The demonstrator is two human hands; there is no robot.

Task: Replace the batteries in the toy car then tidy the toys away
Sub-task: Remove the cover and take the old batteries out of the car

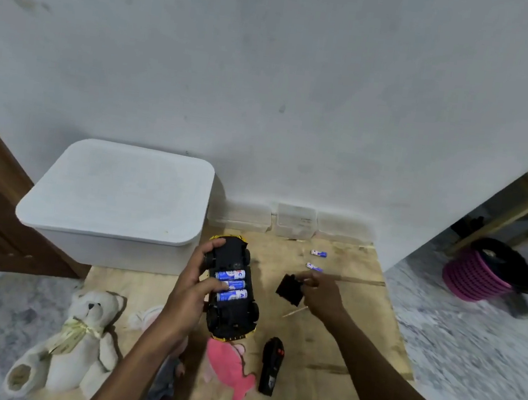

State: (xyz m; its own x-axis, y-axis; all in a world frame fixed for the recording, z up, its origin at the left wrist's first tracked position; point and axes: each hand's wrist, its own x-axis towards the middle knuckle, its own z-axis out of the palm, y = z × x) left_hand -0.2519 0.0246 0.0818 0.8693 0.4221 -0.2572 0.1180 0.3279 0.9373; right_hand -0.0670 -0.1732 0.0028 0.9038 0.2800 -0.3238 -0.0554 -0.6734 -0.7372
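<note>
Three batteries [232,285] sit side by side in the open bay of the toy car [232,290], blue-and-white labels up. Car is upside down on the bench [339,340], yellow body showing at both ends. My left hand [193,290] is wrapped round the car's left side, fingers over the far wheel, thumb lying on the middle battery. My right hand [319,293] is beside the car, pinching the black battery cover [290,289] at its right edge between fingertips; cover is tilted, can't tell if its lower edge touches the bench. Two spare batteries [316,260] lie apart near the bench's far right. Thin wooden stick [295,311] just under the cover. Black remote [271,366] near the front edge, pink fish toy [228,368] beside it, just below the car. Teddy bear [75,342] at the bench's left corner. White lidded box [118,199] at far left, clear tubs [294,221] along the wall.
</note>
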